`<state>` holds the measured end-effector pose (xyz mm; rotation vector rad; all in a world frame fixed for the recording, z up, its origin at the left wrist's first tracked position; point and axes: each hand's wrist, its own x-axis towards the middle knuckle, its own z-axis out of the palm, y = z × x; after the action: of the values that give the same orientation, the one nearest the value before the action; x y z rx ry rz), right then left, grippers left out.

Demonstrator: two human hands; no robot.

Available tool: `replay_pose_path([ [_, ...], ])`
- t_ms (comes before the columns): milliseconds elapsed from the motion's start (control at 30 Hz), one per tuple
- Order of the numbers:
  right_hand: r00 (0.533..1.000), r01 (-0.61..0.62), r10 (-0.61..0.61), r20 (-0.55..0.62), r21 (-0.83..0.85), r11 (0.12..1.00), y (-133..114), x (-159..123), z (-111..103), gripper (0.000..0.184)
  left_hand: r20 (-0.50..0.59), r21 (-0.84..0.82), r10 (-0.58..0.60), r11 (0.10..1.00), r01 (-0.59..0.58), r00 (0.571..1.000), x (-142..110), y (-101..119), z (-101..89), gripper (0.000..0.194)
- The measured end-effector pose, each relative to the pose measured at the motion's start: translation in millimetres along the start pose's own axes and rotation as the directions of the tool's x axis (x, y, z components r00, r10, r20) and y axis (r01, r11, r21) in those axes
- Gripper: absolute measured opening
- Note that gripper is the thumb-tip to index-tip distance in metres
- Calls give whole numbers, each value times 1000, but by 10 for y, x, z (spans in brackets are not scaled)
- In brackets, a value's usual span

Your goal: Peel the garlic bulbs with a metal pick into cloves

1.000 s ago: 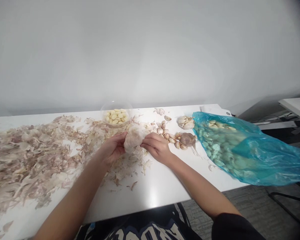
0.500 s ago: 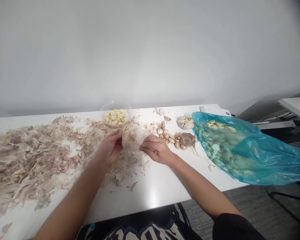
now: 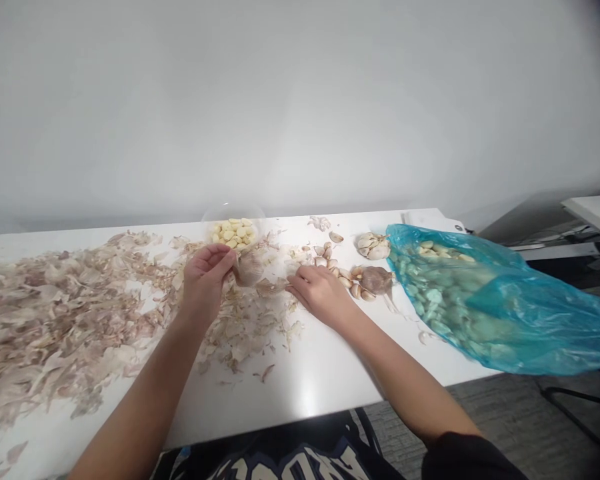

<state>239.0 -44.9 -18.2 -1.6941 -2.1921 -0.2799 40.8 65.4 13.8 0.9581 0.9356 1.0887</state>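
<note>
My left hand (image 3: 205,280) is closed in a pinch, thumb against fingertips, on papery garlic skin (image 3: 249,268) that sticks out to its right, blurred; whether cloves are inside cannot be seen. Across from it, the fingers of my right hand (image 3: 320,293) are bent together and point down at loose peel on the table. What they hold, if anything, is hidden. Just beyond my right hand lie several unpeeled garlic cloves (image 3: 356,291) and a purplish garlic bulb (image 3: 377,280). A paler bulb (image 3: 373,246) sits farther back.
A clear bowl (image 3: 209,217) of peeled cloves (image 3: 234,233) stands near the wall behind my left hand. Garlic peel (image 3: 75,313) covers the left of the white table (image 3: 325,380). At right, a blue plastic bag (image 3: 480,307) holding pale cloves hangs past the table edge.
My hands have moved apart. The left went a little left and up with the garlic skin, and the right dropped slightly to the table.
</note>
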Motion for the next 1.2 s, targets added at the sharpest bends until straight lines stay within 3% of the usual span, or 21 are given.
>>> replay_pose_path([
  [233,991,49,-54,-121,-41,998,50,-15,-71,18,90,348,256,897,-271,962,-1,-18,-64,22],
  [367,981,27,-34,-192,-40,999,48,-9,-73,17,217,459,330,796,-394,919,-18,-7,-78,19],
  [500,972,-2,10,-233,33,999,47,-2,-83,20,351,522,293,728,-445,890,-20,-23,-88,17],
  [667,984,-37,53,-173,96,995,-6,8,-51,27,520,556,181,670,-492,835,-52,-90,-36,16],
  [833,993,-98,105,-59,110,989,-80,15,-12,30,560,567,140,654,-501,816,-77,-142,-5,16],
  [900,991,-132,135,-14,117,984,-87,13,-24,32,608,555,183,597,-579,772,-61,-141,-39,19],
  [1000,986,-164,161,33,135,977,-79,7,-56,35,714,530,262,404,-745,650,-27,-130,-105,20],
  [1067,987,-158,154,43,136,978,-76,4,-70,36,757,512,283,303,-804,589,-10,-130,-128,17],
  [1200,990,-138,135,35,76,988,-88,6,-60,37,785,497,282,246,-832,552,11,-163,-115,12],
])
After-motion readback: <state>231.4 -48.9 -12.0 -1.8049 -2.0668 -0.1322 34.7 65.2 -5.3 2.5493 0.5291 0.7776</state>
